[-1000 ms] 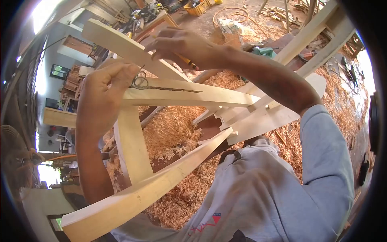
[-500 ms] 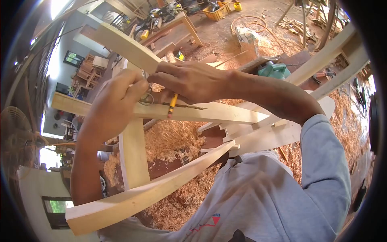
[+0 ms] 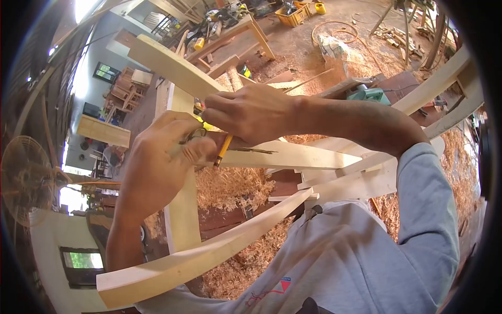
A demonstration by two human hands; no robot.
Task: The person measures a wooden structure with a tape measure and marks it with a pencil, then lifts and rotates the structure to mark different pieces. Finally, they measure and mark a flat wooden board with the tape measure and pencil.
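Observation:
My right hand (image 3: 252,114) is closed, with a yellow pencil (image 3: 224,150) jutting down from its fingers. My left hand (image 3: 162,159) is beside it, its fingers curled and partly blurred. Around a small dark loop-like thing and a bright yellow bit (image 3: 205,125) the hands nearly meet; I cannot make out what these are. Under them runs a pale wooden rail (image 3: 298,155) with a dark crack-like streak. Another squared beam (image 3: 175,65) slants behind the hands. A curved wooden leg (image 3: 209,260) crosses in front, over an upright board (image 3: 183,222).
Wood shavings (image 3: 232,188) cover the floor. A green power tool (image 3: 368,94) lies at the right near long curved timbers (image 3: 439,86). Farther back are a workbench (image 3: 230,36), a yellow crate (image 3: 294,14) and an orange hose (image 3: 340,31). A fan (image 3: 29,172) stands at the left.
The view has shifted slightly, so the scene sits lower and farther right. My left hand has turned and its fingers have loosened a little. A bright yellow bit now shows between the hands.

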